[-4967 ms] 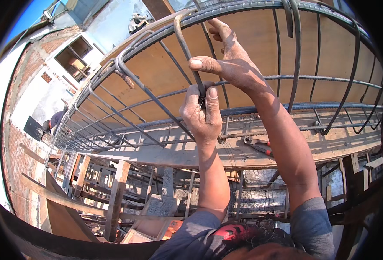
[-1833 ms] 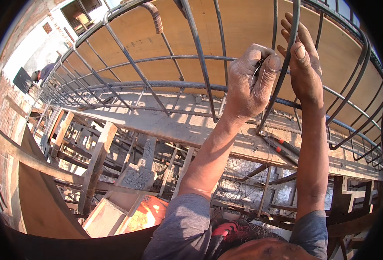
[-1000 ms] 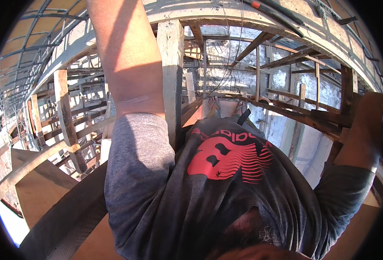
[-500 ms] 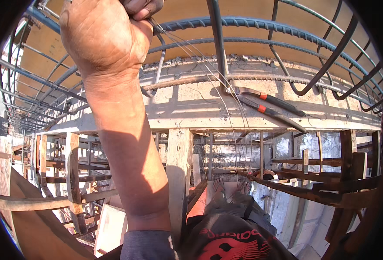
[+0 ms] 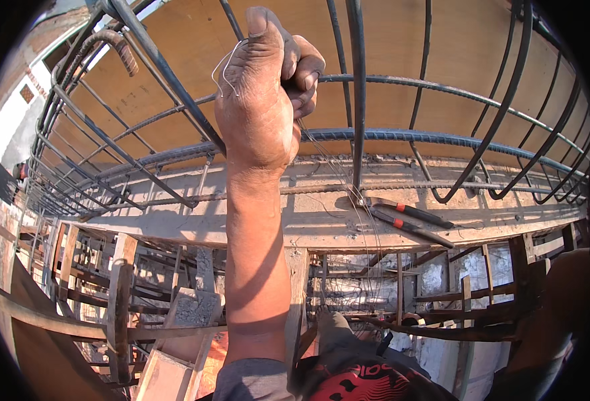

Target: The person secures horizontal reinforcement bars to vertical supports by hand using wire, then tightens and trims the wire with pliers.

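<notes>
My left hand (image 5: 268, 87) is raised in front of the rebar cage, closed in a fist with the thumb uppermost. It grips several thin tie wires (image 5: 328, 158). A short bent end shows beside the thumb, and long strands trail from under the fingers down past the ledge. Below and to the right, a pair of pincers (image 5: 408, 217) with black, red-banded handles lies on the ledge (image 5: 255, 229), its jaws by the foot of an upright bar. Only part of my right forearm (image 5: 565, 311) appears, dark at the right rim; that hand is out of view.
The steel cage (image 5: 358, 93) of ribbed bars and bent stirrups spans the width, before a tan panel (image 5: 392, 40). A hooked rusty bar end (image 5: 126, 57) juts at upper left. Timber props (image 5: 120, 294) and crosspieces stand below the ledge. My legs (image 5: 335, 331) show at lower middle.
The view has shifted, showing more of the upper cage. My left hand now appears farther right, still gripping the wires, with their bent end showing. My right forearm has come in at the right rim.
</notes>
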Motion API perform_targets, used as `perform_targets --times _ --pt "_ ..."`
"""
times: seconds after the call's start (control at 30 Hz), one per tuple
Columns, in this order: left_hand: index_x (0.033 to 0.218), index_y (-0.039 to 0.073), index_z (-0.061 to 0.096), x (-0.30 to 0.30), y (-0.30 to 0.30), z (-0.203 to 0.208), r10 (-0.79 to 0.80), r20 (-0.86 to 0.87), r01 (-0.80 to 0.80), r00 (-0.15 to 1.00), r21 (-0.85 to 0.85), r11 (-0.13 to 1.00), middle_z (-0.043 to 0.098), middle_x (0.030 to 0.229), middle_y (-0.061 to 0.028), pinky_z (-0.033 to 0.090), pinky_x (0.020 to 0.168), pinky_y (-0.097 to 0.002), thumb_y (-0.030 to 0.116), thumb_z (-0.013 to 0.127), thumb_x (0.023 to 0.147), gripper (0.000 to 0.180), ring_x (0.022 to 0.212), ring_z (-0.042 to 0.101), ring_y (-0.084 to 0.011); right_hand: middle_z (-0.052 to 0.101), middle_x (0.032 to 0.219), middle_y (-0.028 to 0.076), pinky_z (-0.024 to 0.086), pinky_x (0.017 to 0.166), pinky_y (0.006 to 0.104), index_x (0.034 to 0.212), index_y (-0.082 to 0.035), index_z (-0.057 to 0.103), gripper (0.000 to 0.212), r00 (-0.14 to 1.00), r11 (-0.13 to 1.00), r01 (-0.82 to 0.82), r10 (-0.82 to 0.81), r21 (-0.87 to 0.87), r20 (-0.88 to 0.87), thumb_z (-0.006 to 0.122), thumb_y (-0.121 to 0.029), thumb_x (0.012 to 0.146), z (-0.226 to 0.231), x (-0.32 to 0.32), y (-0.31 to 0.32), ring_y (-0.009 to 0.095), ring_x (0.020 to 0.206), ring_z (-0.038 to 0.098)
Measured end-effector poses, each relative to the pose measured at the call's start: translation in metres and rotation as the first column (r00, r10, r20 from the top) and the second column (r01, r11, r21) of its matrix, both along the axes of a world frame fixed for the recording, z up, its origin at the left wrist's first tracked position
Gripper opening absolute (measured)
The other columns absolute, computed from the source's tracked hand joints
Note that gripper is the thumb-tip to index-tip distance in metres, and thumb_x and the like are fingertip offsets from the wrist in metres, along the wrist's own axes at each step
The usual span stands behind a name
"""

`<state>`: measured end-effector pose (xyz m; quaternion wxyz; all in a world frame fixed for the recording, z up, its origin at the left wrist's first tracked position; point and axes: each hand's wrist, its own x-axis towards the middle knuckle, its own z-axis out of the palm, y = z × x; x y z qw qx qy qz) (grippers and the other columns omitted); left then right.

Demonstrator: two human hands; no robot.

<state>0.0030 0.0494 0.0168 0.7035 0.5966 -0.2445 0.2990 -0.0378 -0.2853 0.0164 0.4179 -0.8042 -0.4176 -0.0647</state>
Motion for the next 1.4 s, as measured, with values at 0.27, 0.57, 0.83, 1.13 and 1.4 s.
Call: perform_targets --times 0.27,0.57,0.83,1.13,1.4 --pt "0.068 0.015 0.042 -0.005 -0.017 0.011 -0.207 0.048 0.211 0.977 -0.324 0.922 0.033 0.059 0.0036 0.019 0.041 -0.0234 0.057 0.050 0.101 0.054 0.047 0.025 -0.0059 0.060 0.129 0.020 0.047 0.105 0.0411 0.143 0.009 0.041 0.088 0.949 0.755 0.235 -0.043 0.613 -0.311 0.082 -0.038 0.082 -0.015 -0.045 0.080 0.029 0.122 0.060" --pt "0.070 0.016 0.033 -0.053 -0.066 0.013 -0.159 0.199 0.220 0.967 -0.338 0.915 0.027 0.061 0.0023 0.018 0.043 -0.0259 0.059 0.029 0.106 0.056 0.049 0.018 -0.0095 0.067 0.089 0.014 0.054 0.077 0.0322 0.134 0.006 0.052 0.042 0.318 0.613 0.092 0.729 0.785 -0.606 0.062 -0.013 0.099 -0.096 -0.088 0.076 0.021 0.082 0.068" --pt "0.069 0.016 0.036 -0.072 0.001 0.029 -0.507 0.185 0.524 0.842 -0.505 0.686 0.026 0.061 0.0035 0.016 0.043 -0.0273 0.055 0.028 0.108 0.055 0.049 0.018 -0.0105 0.070 0.071 0.008 0.041 0.049 0.0261 0.092 0.003 0.073 0.026 0.872 0.841 0.249 0.021 0.480 -0.489 0.065 -0.021 0.096 -0.185 -0.115 0.006 0.010 0.053 0.057" --pt "0.069 0.016 0.031 -0.080 -0.060 0.012 -0.704 0.006 0.594 0.711 -0.542 0.595 0.024 0.062 0.0026 0.017 0.044 -0.0266 0.060 0.022 0.106 0.058 0.050 0.017 -0.0101 0.055 0.059 0.001 0.039 0.053 0.0281 0.077 0.002 0.064 0.035 0.676 0.759 0.621 -0.390 0.197 -0.626 0.067 -0.029 0.094 -0.348 -0.177 -0.105 0.008 0.057 0.051" --pt "0.079 0.008 0.042 -0.102 -0.152 -0.052 -0.557 -0.287 0.587 0.780 0.026 0.809 0.029 0.068 0.0040 0.026 0.055 -0.0291 0.039 0.043 0.109 0.043 0.064 0.027 -0.0060 0.066 0.118 0.018 0.054 0.093 0.0361 0.128 0.002 0.061 0.045 0.671 0.933 0.235 -0.360 -0.274 -0.648 0.070 -0.011 0.086 -0.360 -0.179 -0.148 0.027 0.110 0.067"
